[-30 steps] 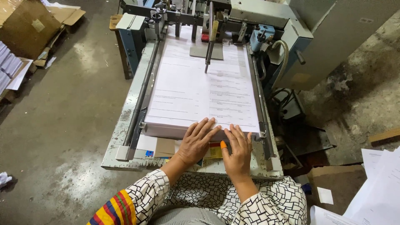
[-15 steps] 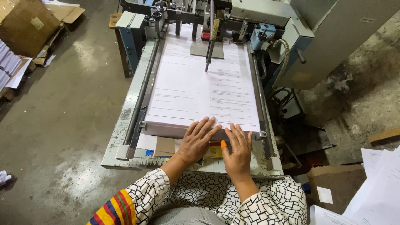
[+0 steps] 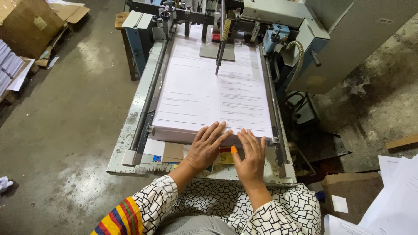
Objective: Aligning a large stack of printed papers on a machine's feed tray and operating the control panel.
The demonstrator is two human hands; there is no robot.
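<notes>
Paper stack (image 3: pixel 209 93) lying flat on the feeder table (image 3: pixel 130 126), between its side rails. Left hand (image 3: pixel 207 146) and right hand (image 3: pixel 251 156) spread flat, fingers open, pressing the stack's near edge, gripping nothing. Orange cot on the right thumb. Far end of the stack hidden under machine parts. Below the near edge, brown and yellow cards (image 3: pixel 174 152), partly covered. Far left of the stack, cardboard box (image 3: pixel 26 21), cut off.

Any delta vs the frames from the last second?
No visible change. Left hand and right hand stay flat on the near edge of the printed paper stack on the machine's feed table; nothing gripped or released.
</notes>
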